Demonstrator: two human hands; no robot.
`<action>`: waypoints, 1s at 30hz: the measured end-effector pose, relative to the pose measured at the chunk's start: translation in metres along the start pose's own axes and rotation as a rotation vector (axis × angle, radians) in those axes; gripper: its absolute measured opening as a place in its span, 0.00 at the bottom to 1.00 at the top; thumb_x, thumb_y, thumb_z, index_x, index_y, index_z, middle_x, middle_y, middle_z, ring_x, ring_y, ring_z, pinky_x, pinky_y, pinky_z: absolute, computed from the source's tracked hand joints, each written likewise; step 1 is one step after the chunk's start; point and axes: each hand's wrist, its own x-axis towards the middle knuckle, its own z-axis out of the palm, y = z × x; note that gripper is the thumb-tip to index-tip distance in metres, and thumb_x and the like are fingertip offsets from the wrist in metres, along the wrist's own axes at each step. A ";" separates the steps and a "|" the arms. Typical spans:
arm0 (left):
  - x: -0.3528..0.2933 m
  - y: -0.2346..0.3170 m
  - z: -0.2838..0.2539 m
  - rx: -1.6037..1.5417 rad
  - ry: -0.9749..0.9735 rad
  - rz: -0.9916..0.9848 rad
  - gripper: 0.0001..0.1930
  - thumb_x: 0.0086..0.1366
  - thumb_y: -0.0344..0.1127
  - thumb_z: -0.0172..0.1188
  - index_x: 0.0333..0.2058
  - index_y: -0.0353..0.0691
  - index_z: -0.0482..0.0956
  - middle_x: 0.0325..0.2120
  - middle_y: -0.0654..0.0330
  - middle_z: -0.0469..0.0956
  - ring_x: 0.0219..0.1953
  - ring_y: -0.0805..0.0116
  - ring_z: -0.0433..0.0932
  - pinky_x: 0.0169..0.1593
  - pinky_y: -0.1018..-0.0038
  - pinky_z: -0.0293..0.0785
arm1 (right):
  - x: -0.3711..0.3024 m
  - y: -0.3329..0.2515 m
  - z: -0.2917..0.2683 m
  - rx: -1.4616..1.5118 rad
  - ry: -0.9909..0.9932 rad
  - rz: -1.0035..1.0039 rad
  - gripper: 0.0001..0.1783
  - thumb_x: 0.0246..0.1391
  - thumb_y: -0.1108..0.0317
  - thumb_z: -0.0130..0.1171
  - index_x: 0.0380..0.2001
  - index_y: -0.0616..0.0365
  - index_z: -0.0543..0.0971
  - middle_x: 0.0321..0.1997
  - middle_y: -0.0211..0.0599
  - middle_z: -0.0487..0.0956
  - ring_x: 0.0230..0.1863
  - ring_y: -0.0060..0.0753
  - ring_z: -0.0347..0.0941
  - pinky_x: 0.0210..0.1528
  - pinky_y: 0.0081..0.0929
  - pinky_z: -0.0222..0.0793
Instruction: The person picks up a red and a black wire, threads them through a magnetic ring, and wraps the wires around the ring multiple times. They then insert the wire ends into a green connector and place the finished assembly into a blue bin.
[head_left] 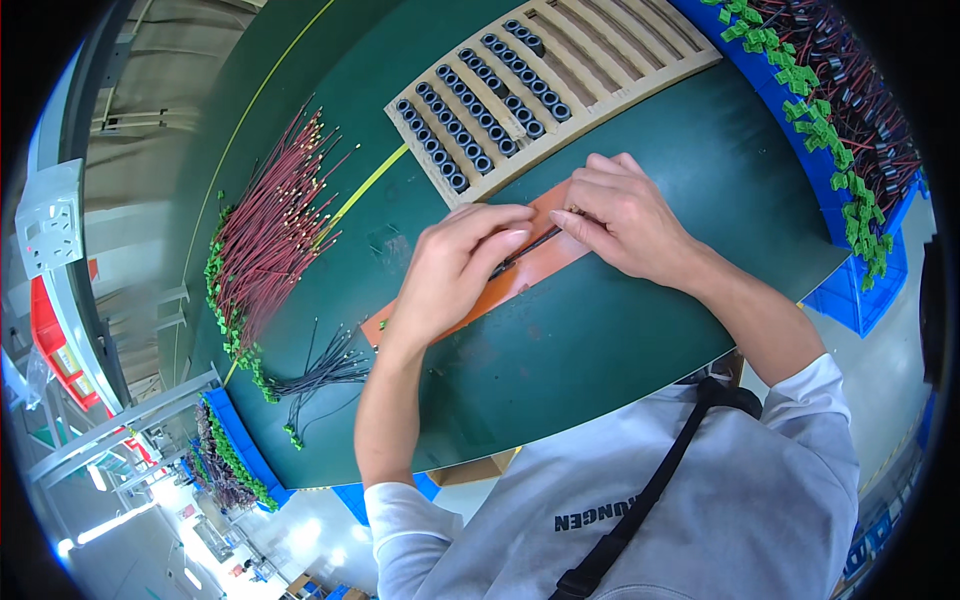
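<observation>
Both my hands meet over a flat orange strip (545, 275) that lies slantwise on the green table. A thin black wire (538, 242) stretches between them just above the strip. My left hand (462, 258) is closed on the wire, thumb and fingers pressed together. On its other side my right hand (625, 215) pinches the wire near its far part. The wire's ends are partly hidden by my fingers. Beside my left forearm lies a loose bunch of black wires (330, 368) with green connectors.
Beyond my hands stands a slotted wooden rack (520, 165) holding rows of black cylindrical rings (430, 130). A large fan of dark red wires (275, 225) with green connectors covers the left side. Blue bins of wired parts flank the table at right (790, 140) and lower left (240, 440).
</observation>
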 end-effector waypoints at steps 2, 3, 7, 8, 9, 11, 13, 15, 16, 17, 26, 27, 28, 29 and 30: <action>0.020 0.007 0.004 -0.040 -0.268 -0.184 0.08 0.67 0.30 0.65 0.42 0.33 0.86 0.35 0.54 0.87 0.34 0.64 0.82 0.40 0.70 0.77 | -0.003 0.001 0.002 0.018 0.004 0.001 0.11 0.59 0.66 0.65 0.25 0.55 0.75 0.26 0.32 0.73 0.35 0.38 0.69 0.41 0.37 0.59; 0.029 0.013 0.003 -0.005 -0.366 -0.198 0.07 0.67 0.31 0.65 0.38 0.33 0.87 0.30 0.53 0.86 0.27 0.66 0.80 0.36 0.70 0.77 | -0.004 0.001 0.002 0.035 0.011 0.004 0.11 0.59 0.66 0.65 0.25 0.55 0.76 0.26 0.31 0.74 0.35 0.38 0.69 0.41 0.37 0.60; 0.047 0.013 0.007 0.061 -0.596 -0.347 0.07 0.66 0.32 0.66 0.37 0.33 0.87 0.26 0.54 0.85 0.26 0.69 0.79 0.34 0.70 0.76 | -0.007 0.002 0.006 0.083 0.025 0.007 0.10 0.57 0.66 0.65 0.26 0.55 0.77 0.27 0.31 0.75 0.35 0.39 0.70 0.41 0.37 0.60; 0.043 0.009 0.011 0.066 -0.528 -0.326 0.07 0.66 0.32 0.66 0.37 0.33 0.87 0.25 0.55 0.84 0.26 0.70 0.78 0.33 0.70 0.76 | -0.007 0.003 0.007 0.099 0.037 0.008 0.09 0.58 0.66 0.65 0.26 0.55 0.77 0.27 0.31 0.75 0.35 0.39 0.70 0.41 0.37 0.60; 0.042 0.004 0.015 0.068 -0.459 -0.307 0.07 0.66 0.31 0.66 0.36 0.33 0.87 0.24 0.56 0.83 0.25 0.72 0.78 0.33 0.69 0.75 | -0.006 0.006 0.008 0.115 0.045 0.009 0.09 0.58 0.66 0.65 0.26 0.56 0.77 0.27 0.31 0.75 0.35 0.39 0.70 0.41 0.37 0.60; 0.042 -0.002 0.022 -0.034 -0.418 -0.326 0.07 0.66 0.31 0.66 0.36 0.33 0.87 0.24 0.56 0.83 0.25 0.71 0.78 0.33 0.69 0.75 | -0.004 0.006 0.000 0.110 0.048 0.013 0.10 0.59 0.65 0.65 0.27 0.56 0.78 0.27 0.31 0.75 0.35 0.38 0.70 0.41 0.37 0.61; 0.035 0.001 0.014 -0.139 -0.354 -0.335 0.07 0.66 0.31 0.67 0.36 0.33 0.87 0.24 0.57 0.82 0.25 0.71 0.77 0.33 0.69 0.75 | 0.002 -0.002 -0.003 0.098 0.042 -0.004 0.10 0.60 0.65 0.65 0.27 0.56 0.78 0.26 0.31 0.75 0.34 0.38 0.70 0.41 0.37 0.61; 0.037 0.006 0.009 -0.089 -0.260 -0.232 0.08 0.66 0.32 0.67 0.38 0.33 0.86 0.27 0.58 0.82 0.29 0.72 0.77 0.35 0.71 0.75 | 0.010 0.007 -0.003 0.165 0.069 0.043 0.12 0.60 0.63 0.65 0.26 0.55 0.78 0.23 0.31 0.73 0.31 0.37 0.69 0.41 0.37 0.61; 0.033 0.007 0.005 -0.093 -0.235 -0.222 0.08 0.66 0.32 0.67 0.38 0.33 0.86 0.27 0.58 0.82 0.29 0.72 0.77 0.35 0.71 0.75 | 0.012 0.009 -0.005 0.155 0.057 0.021 0.12 0.60 0.63 0.65 0.26 0.55 0.78 0.23 0.31 0.73 0.31 0.37 0.69 0.41 0.37 0.61; 0.027 0.007 0.002 -0.074 -0.158 -0.161 0.10 0.64 0.33 0.68 0.41 0.34 0.85 0.30 0.58 0.81 0.32 0.70 0.76 0.38 0.72 0.75 | 0.009 0.012 -0.007 0.141 0.054 0.055 0.13 0.60 0.62 0.66 0.25 0.56 0.78 0.22 0.31 0.73 0.30 0.36 0.68 0.41 0.36 0.60; -0.064 0.002 0.000 -0.017 0.095 -0.103 0.17 0.63 0.30 0.70 0.50 0.32 0.82 0.40 0.52 0.82 0.42 0.59 0.83 0.46 0.68 0.78 | 0.017 -0.031 -0.004 0.443 0.048 0.116 0.07 0.59 0.73 0.69 0.40 0.60 0.82 0.26 0.28 0.72 0.32 0.18 0.70 0.36 0.22 0.66; -0.066 0.000 0.001 -0.053 0.140 -0.050 0.17 0.65 0.29 0.68 0.52 0.33 0.82 0.41 0.53 0.83 0.42 0.63 0.84 0.46 0.72 0.79 | 0.023 -0.039 0.000 0.693 0.046 0.162 0.14 0.59 0.74 0.68 0.47 0.61 0.79 0.30 0.27 0.73 0.34 0.17 0.70 0.38 0.20 0.68; -0.069 -0.003 0.001 -0.055 0.160 -0.041 0.17 0.65 0.29 0.68 0.52 0.33 0.82 0.41 0.53 0.83 0.42 0.63 0.84 0.46 0.72 0.79 | 0.028 -0.044 0.003 0.942 0.039 0.212 0.20 0.60 0.75 0.67 0.55 0.61 0.76 0.35 0.27 0.74 0.35 0.16 0.71 0.40 0.17 0.71; -0.071 -0.006 0.001 -0.151 0.182 -0.090 0.17 0.65 0.28 0.68 0.52 0.33 0.82 0.41 0.54 0.84 0.42 0.64 0.84 0.46 0.72 0.79 | 0.032 -0.043 0.006 0.986 -0.035 0.158 0.31 0.61 0.76 0.67 0.65 0.60 0.68 0.41 0.28 0.73 0.37 0.16 0.73 0.42 0.17 0.73; -0.073 -0.010 0.002 -0.251 0.202 -0.138 0.17 0.65 0.28 0.68 0.52 0.33 0.82 0.41 0.54 0.84 0.43 0.66 0.84 0.47 0.73 0.80 | 0.034 -0.046 0.011 0.973 -0.049 0.147 0.31 0.61 0.76 0.67 0.65 0.60 0.68 0.41 0.28 0.73 0.37 0.16 0.73 0.42 0.17 0.73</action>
